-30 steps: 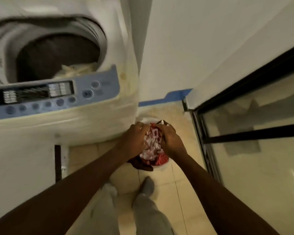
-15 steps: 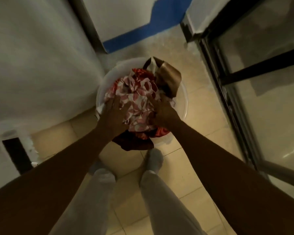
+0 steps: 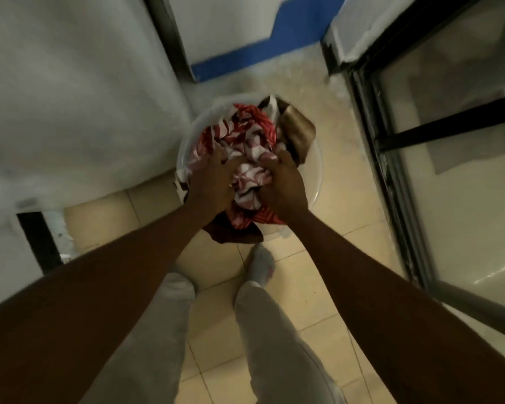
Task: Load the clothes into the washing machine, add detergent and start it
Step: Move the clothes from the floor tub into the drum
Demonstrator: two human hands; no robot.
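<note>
My left grip (image 3: 213,182) has its fingers curled into the clothes (image 3: 245,141), and my right grip (image 3: 283,182) bunches the same heap from the other side, so each is closed on fabric rather than spread. The clothes lie in a round white basin (image 3: 315,176) at the centre of the frame. It stands on the floor (image 3: 318,258) just beside the washer (image 3: 70,97), whose pale flank fills the upper left; its opening is out of frame. The step, as I judge it, is to gather and lift a load. To do that well I would dig deeper, scoop from underneath and press the bundle together between both grips, because loose cloth slides and trails. The top layer is thin, soft, red-and-white printed stuff, heavily creased. A darker maroon fold hangs over the near rim, and I would tuck it in before I rise. A brown piece (image 3: 299,131) with a slight sheen sits at the far edge, outside my hold. The basin looks like smooth, light plastic, so it may shift if I drag.
</note>
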